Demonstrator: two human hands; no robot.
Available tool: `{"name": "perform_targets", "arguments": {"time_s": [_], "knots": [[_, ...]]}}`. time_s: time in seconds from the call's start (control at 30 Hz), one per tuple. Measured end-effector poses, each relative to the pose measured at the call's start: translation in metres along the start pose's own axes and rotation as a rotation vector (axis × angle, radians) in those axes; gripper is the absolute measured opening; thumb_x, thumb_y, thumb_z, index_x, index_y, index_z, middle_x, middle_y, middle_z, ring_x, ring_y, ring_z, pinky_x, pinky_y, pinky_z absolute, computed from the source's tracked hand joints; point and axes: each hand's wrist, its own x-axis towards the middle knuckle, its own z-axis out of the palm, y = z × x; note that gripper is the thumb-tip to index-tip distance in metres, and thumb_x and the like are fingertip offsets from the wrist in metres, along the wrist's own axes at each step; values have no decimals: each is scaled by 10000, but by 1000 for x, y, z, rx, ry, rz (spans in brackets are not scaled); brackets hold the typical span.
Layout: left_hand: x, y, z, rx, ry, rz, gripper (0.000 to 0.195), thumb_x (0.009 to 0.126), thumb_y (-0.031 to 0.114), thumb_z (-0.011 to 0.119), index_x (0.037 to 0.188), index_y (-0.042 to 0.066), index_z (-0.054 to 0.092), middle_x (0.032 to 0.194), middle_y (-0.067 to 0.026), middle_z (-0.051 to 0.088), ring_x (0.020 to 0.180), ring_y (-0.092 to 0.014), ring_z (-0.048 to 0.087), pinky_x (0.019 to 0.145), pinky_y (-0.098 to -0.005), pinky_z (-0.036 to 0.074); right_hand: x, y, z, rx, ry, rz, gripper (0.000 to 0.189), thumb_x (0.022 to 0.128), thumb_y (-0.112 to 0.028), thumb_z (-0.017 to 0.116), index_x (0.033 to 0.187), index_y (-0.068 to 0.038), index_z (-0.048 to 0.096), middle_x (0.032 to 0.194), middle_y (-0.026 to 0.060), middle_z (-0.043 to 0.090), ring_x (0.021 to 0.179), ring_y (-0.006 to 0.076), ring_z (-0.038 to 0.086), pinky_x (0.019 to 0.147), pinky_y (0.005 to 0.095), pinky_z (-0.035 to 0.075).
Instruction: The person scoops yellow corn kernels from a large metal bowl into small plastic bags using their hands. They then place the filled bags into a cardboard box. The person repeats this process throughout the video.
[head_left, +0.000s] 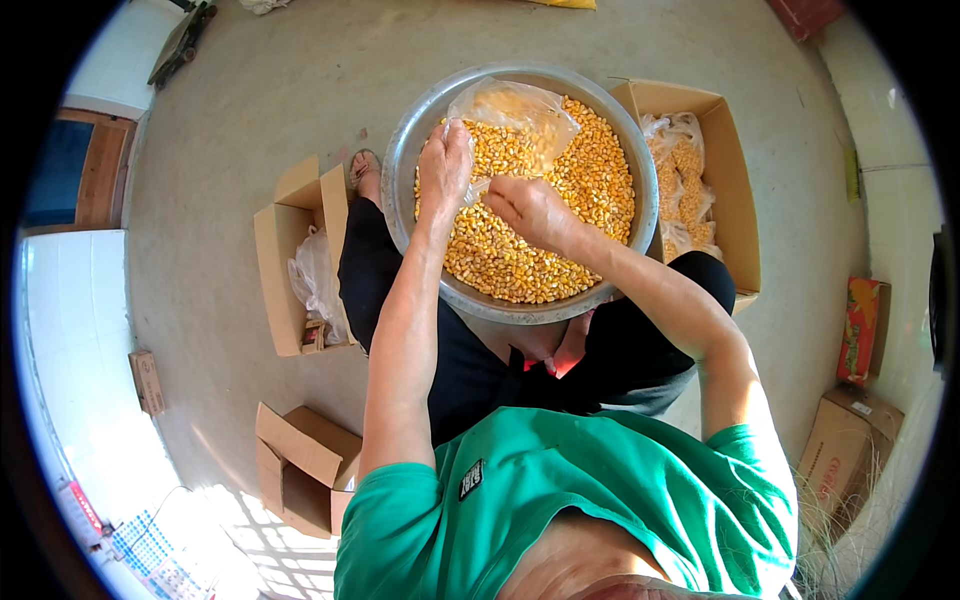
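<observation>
A wide metal basin (517, 315) full of yellow corn kernels (517, 262) stands before me, between my knees. Over the kernels lies a clear plastic bag (551, 124), its far end spread towards the basin's back rim and kernels visible through the film. My left hand (445, 169) grips the bag's left edge, fingers closed on the film. Just right of it and nearer to me, my right hand (534, 214) has its fingers curled and pinches the near edge of the same bag. My fingers hide part of the bag's mouth.
Right of the basin, an open cardboard box (724, 157) holds several clear bags of kernels (686, 180). A box at left (274, 247) contains crumpled plastic bags (315, 277). Another open carton (300, 465) sits behind it. Cartons (847, 450) line the right wall.
</observation>
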Motion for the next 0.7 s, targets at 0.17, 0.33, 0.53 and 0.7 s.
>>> {"name": "perform_targets", "arguments": {"time_s": [0.17,0.33,0.53,0.7], "knots": [[-4,10,1,-9,-44,-33,434,1010,356,473,1015,-55,613,799,-117,639,765,-205,597,727,-366,470,30,-4,-19,93,187,92,212,956,-182,590,871,12,602,720,220,621,659,364,633,601,431,490],[-5,6,-3,80,42,6,431,1005,357,470,983,-47,619,787,-170,643,764,-262,611,742,-390,469,66,-10,-23,167,400,97,211,968,-177,576,891,18,600,707,189,605,640,311,604,595,395,474],[-4,4,-6,63,61,-12,423,1013,357,466,996,-39,615,780,-153,643,752,-252,609,735,-392,470,82,34,2,137,144,48,420,1018,-388,471,1041,17,576,1046,234,571,1016,381,543,896,424,435],[-7,13,-6,-48,8,-69,407,1020,343,472,984,-39,606,745,-89,619,699,-193,588,678,-356,470,70,58,14,221,219,147,497,1029,-430,423,1079,38,585,1061,210,605,1010,347,567,924,411,444]]}}
